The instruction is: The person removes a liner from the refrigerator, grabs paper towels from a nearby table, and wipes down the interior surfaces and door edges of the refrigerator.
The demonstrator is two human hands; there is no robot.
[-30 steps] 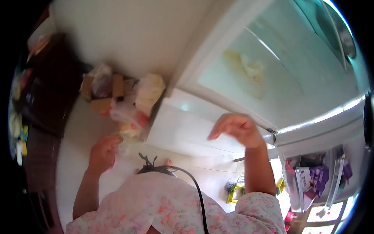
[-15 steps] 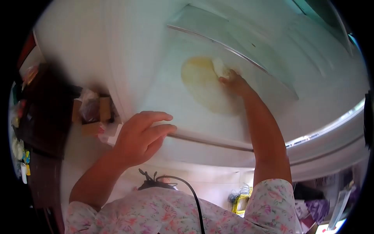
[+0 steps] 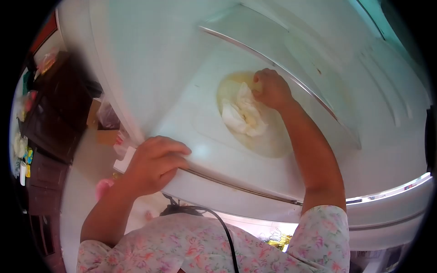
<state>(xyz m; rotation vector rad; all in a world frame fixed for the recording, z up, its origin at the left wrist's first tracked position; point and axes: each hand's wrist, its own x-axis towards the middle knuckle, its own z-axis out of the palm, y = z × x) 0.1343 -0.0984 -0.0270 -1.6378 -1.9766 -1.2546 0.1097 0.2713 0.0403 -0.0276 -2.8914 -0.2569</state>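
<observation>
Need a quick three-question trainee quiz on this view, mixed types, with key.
1. True or false: the white cloth lies within the yellowish patch.
2. Which is nearest the compartment's front edge? A) the white cloth; B) the left hand; C) the right hand.
3. Fill in: the sleeves are printed with ____.

Key: 1. True. 2. B. 3. Flowers.
</observation>
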